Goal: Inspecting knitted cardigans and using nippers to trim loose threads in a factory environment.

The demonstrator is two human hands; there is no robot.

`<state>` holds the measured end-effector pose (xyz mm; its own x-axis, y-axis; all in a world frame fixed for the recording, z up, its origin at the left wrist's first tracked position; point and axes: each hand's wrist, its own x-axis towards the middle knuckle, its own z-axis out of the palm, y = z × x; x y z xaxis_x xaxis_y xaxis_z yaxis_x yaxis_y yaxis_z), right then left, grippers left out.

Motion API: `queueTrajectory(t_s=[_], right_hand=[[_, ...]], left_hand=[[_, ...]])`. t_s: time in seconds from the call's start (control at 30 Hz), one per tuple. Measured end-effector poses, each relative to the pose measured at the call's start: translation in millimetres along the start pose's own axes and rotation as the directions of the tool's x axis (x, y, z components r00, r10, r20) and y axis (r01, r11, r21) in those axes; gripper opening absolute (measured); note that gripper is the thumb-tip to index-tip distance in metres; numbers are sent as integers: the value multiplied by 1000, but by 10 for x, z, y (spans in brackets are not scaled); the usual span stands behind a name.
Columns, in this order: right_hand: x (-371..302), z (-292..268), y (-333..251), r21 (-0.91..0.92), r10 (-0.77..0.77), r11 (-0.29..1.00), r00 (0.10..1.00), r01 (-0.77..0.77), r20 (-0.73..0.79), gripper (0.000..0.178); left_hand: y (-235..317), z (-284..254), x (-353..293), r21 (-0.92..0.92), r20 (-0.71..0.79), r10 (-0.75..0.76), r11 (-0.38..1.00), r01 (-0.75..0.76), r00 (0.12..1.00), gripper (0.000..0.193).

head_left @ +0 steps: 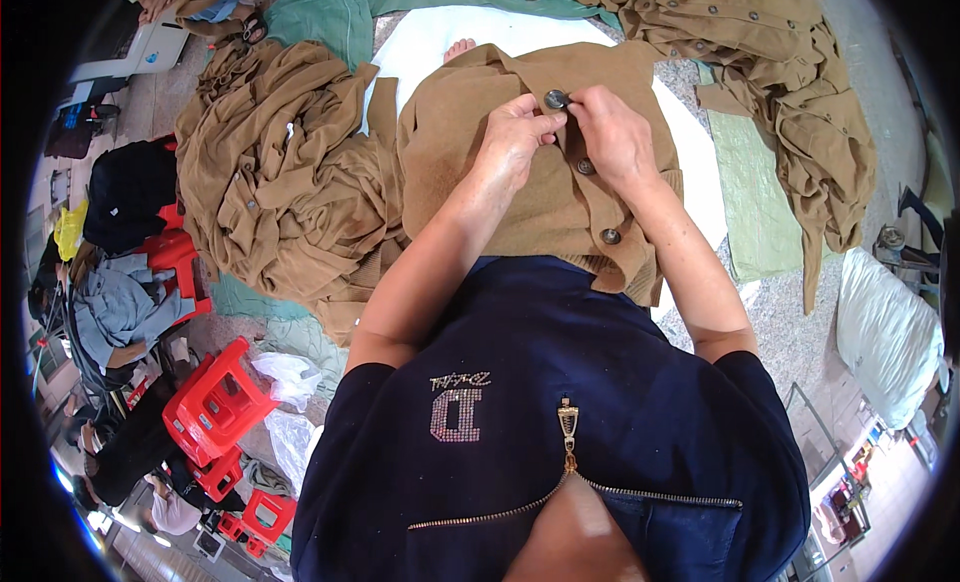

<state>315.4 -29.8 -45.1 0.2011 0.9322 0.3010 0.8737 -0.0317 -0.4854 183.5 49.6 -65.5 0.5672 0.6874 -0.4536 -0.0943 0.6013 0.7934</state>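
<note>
A brown knit cardigan [470, 182] lies spread over my lap, its button band running down the right side. At the top of the band is a large dark button [556, 100]; a second button [585, 167] and a third button [610, 237] sit lower. My left hand [515, 137] pinches the band's cloth just below and left of the top button. Closed at that button's right edge, my right hand [612, 132] has its fingertips pressed together. Something small and dark shows between them and the button; I cannot tell what it is.
A heap of brown cardigans [280, 172] lies at my left, and more brown cardigans [740, 42] drape at the far right. A white surface [690, 172] lies under the work. Red plastic stools [222, 397] stand at lower left; a white sack [888, 332] rests at right.
</note>
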Motion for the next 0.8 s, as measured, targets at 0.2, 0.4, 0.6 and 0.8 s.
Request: queueTrajectory(t_s=[0.2, 0.4, 0.6, 0.8], right_hand=[[114, -60, -58, 406, 239, 873, 962, -271, 128, 43], [107, 66, -53, 81, 136, 986, 985, -145, 108, 24], [116, 107, -52, -130, 78, 988, 997, -78, -7, 21], [119, 101, 92, -36, 108, 993, 990, -112, -91, 10]], left_hand=[[37, -33, -11, -126, 53, 2, 992, 5, 999, 12], [-10, -189, -191, 418, 80, 293, 858, -299, 953, 20], [104, -901, -863, 963, -155, 669, 268, -41, 727, 67], [-234, -1623, -918, 148, -378, 125, 986, -73, 917, 26]])
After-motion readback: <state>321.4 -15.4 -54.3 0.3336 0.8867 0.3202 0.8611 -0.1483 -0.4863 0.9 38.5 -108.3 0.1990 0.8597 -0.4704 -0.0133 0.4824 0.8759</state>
